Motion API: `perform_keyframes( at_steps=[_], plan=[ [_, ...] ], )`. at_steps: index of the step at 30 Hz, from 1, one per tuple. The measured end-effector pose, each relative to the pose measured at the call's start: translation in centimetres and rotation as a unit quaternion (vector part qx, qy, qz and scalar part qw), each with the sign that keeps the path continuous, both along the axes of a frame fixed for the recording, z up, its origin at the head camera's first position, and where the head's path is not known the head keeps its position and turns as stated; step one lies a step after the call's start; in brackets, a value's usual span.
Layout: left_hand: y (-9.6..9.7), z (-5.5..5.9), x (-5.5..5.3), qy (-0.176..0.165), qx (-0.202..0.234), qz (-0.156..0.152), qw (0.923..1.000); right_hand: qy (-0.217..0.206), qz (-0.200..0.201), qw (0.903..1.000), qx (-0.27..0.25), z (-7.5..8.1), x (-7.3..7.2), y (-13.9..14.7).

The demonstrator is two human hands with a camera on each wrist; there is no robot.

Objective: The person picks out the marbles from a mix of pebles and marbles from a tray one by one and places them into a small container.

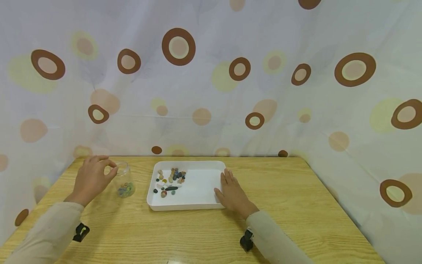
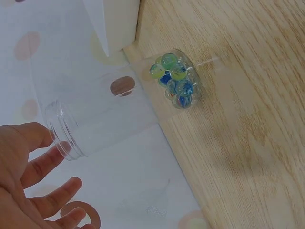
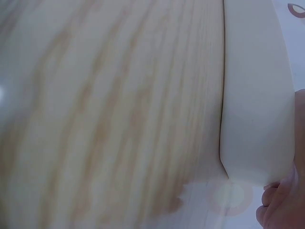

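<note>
A clear jar [image 1: 122,176] with several glass marbles [image 2: 176,81] at its bottom stands upright on the table, left of a white tray [image 1: 201,183]. At the jar's mouth is my left hand [image 1: 93,178], thumb and index fingertips right at the rim and the other fingers loosely bent and apart. No object shows between them. My right hand [image 1: 233,191] lies along the tray's right edge with its fingers extended. In the right wrist view, only some of its fingers [image 3: 281,205] show beside the tray's outer wall [image 3: 257,95]. Small mixed stones [image 1: 170,177] lie in the tray's left half.
The wooden table [image 1: 184,234] ends at a dotted curtain [image 1: 211,132] along the back and sides. Black wrist devices [image 1: 81,232] hang under both sleeves, close over the tabletop.
</note>
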State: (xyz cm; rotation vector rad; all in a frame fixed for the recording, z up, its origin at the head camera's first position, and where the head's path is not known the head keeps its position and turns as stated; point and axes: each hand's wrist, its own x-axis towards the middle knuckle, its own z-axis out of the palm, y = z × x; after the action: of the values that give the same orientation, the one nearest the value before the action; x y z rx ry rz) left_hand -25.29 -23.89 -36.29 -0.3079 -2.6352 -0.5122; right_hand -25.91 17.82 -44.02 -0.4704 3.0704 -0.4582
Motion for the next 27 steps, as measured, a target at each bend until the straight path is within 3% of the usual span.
perform_keyframes(
  at_steps=[13, 16, 21, 27],
  plan=[
    [0.2, 0.1, 0.1, -0.002, -0.011, 0.000, 0.9999, 0.003, 0.004, 1.0000, -0.004, 0.2, 0.2, 0.0],
    [0.5, 0.3, -0.3, 0.016, -0.011, -0.006, 0.9998, 0.006, 0.006, 1.0000, -0.003, 0.1, 0.2, 0.0],
    [2.4, 1.1, -1.0, 0.057, -0.009, -0.039, 0.9976, 0.006, 0.007, 1.0000, 0.000, 0.1, 0.2, 0.0],
    [5.8, 1.7, -2.2, 0.023, -0.014, -0.066, 0.9974, 0.001, 0.006, 0.9999, 0.010, 0.1, 0.1, 0.0]
  ],
)
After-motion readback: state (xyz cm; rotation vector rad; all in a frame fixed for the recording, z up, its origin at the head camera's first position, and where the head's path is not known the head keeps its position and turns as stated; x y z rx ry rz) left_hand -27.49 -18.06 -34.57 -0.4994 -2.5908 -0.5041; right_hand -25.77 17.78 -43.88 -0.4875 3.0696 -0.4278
